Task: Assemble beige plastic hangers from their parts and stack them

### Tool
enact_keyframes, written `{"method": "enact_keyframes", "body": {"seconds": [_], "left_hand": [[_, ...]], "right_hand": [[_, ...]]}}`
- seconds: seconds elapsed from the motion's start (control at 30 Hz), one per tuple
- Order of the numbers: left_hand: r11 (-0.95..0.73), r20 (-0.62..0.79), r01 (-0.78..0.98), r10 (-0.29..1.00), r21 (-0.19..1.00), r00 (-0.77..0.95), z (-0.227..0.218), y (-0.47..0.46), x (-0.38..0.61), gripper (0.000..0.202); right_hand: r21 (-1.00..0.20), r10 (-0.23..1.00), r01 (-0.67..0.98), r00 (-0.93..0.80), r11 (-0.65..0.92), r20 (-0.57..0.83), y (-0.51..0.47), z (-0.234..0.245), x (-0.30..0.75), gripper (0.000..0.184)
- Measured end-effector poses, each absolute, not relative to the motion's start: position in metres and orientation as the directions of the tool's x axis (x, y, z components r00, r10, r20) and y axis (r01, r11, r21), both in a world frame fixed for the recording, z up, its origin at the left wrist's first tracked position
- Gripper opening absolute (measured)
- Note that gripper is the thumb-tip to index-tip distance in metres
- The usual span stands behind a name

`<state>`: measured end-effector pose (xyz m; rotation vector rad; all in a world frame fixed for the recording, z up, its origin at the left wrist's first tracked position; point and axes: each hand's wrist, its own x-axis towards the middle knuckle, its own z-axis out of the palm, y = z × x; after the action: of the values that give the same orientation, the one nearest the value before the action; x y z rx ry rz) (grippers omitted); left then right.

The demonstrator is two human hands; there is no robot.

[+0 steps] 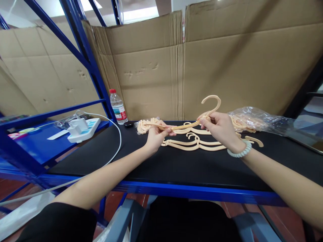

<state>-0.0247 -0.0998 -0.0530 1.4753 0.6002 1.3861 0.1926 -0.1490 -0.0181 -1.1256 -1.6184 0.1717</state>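
Note:
A cream plastic clothes hanger [185,127] is held up above the black tabletop, its hook pointing upward at the right end. My left hand [156,136] pinches its arm on the left. Closer to the hook, my right hand [219,127], with a pale beaded bracelet at the wrist, grips the hanger too. Below and between my hands lie more cream hangers [186,147], flat on the table and partly hidden by my right hand. Just behind my left hand is a small bundle of cream pieces [148,125] in clear plastic.
A clear plastic bag [254,117] with cream pieces lies at the right. Toward the back left stand a red-capped water bottle [118,108] and a small black object [128,124]. A white power strip [84,130] and its cable occupy the left side. Cardboard [151,74] walls the back.

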Motion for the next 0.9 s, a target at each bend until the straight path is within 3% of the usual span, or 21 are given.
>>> {"method": "enact_keyframes", "body": {"seconds": [0.2,0.47,0.7,0.77,0.9], "left_hand": [[-0.367,0.432,-0.275,0.87,0.889,0.236,-0.055,-0.099,-0.024,0.022],[-0.108,0.199,-0.42,0.963,0.901,0.18,-0.043,-0.095,-0.029,0.007],[-0.027,0.122,-0.448,0.975,0.894,0.185,-0.034,-0.08,-0.047,0.006],[-0.06,0.139,-0.407,0.976,0.912,0.167,-0.032,-0.075,-0.053,0.01],[-0.176,0.202,-0.161,0.966,0.971,0.162,-0.028,-0.067,-0.065,0.017]], "right_hand": [[-0.67,0.766,0.562,0.096,0.485,0.635,-0.143,-0.02,0.196,0.021],[-0.845,0.883,0.357,0.098,0.399,0.459,-0.134,-0.013,0.209,0.017],[-0.875,0.945,0.376,-0.011,0.307,0.326,-0.13,-0.011,0.222,0.016],[-0.893,0.959,0.363,-0.005,0.266,0.283,-0.13,-0.009,0.224,0.015],[-0.948,0.987,0.285,0.033,0.142,0.158,-0.127,-0.007,0.228,0.014]]}}
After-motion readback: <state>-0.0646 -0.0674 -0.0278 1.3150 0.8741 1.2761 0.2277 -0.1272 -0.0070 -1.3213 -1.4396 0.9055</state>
